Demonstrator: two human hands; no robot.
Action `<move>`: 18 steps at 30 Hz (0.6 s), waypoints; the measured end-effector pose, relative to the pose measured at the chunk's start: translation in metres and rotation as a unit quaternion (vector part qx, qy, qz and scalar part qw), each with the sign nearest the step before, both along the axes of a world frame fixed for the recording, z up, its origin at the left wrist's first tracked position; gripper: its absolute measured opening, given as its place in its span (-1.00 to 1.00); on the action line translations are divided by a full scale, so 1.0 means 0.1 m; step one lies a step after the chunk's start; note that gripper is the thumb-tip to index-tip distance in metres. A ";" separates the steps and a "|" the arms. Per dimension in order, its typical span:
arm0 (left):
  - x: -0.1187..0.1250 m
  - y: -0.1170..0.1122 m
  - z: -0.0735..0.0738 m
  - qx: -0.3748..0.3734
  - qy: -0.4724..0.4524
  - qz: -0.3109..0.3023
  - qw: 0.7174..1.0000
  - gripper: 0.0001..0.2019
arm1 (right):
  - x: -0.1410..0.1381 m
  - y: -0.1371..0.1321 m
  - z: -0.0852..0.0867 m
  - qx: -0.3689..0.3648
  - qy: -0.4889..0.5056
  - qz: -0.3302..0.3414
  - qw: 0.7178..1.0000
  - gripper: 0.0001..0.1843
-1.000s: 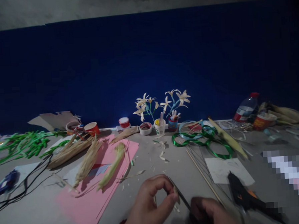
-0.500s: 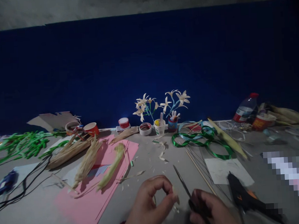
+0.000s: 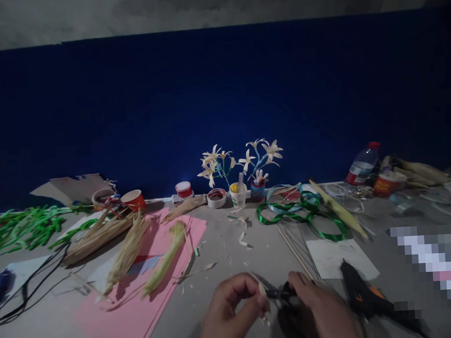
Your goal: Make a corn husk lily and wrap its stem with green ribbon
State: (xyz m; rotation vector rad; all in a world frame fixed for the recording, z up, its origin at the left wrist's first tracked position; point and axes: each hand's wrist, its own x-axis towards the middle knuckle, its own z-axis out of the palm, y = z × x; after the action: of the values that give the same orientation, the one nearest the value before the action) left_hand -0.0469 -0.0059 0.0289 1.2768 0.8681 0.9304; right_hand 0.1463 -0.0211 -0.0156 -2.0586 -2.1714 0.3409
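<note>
Between the thumb and forefinger of my left hand (image 3: 233, 310) is a small pale piece of corn husk (image 3: 262, 291). My right hand (image 3: 321, 305) grips dark-handled scissors (image 3: 279, 293), whose blades point left and reach the husk piece. Whether the blades are parted is hard to make out. Little husk scraps (image 3: 246, 241) are scattered on the grey table just beyond my hands. Off to the right of my right hand lies a black glue gun (image 3: 362, 295).
Corn husks (image 3: 127, 255) lie on pink paper (image 3: 157, 314) at left, near green pipe cleaners (image 3: 39, 226). White husk flowers (image 3: 212, 162) stand at the back by a small cup (image 3: 238, 196). Green ribbon (image 3: 299, 213), thin sticks (image 3: 297, 253) and white paper (image 3: 341, 258) are at right.
My right hand has turned the scissors from pointing up and away to pointing left, bringing the blades to the husk piece. My left hand keeps its pinch. The view has shifted slightly.
</note>
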 end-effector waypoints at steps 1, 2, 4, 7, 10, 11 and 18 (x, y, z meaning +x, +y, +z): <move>0.01 0.00 -0.02 -0.001 -0.006 0.005 1.000 -0.69 | 0.00 0.02 0.01 0.006 -0.003 0.004 1.000 -0.79; 0.02 0.00 -0.04 -0.003 -0.015 0.009 1.000 -0.69 | 0.00 0.03 0.01 0.009 -0.001 0.008 1.000 -0.82; 0.03 0.00 -0.09 -0.009 -0.038 0.017 0.999 -0.69 | 0.02 0.05 -0.01 0.007 0.012 0.019 1.000 -0.88; 0.04 -0.01 -0.14 -0.027 -0.074 0.029 0.996 -0.69 | 0.09 0.08 -0.04 -0.003 0.037 0.040 0.998 -0.91; 0.05 -0.01 -0.16 -0.042 -0.106 0.048 0.992 -0.72 | 0.17 0.12 -0.05 -0.005 0.055 0.056 0.997 -0.89; 0.05 -0.01 -0.17 -0.045 -0.116 0.054 0.991 -0.73 | 0.19 0.13 -0.05 -0.006 0.057 0.056 0.997 -0.88; 0.08 0.02 -0.22 -0.073 -0.172 0.064 0.980 -0.77 | 0.20 0.17 -0.10 -0.022 0.083 0.079 0.993 -0.85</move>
State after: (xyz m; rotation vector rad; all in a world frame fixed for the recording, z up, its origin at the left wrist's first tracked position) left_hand -0.0391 -0.0042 0.0065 0.9061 0.7351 1.1290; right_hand 0.1666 -0.0040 -0.0259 -1.8097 -2.2486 0.5601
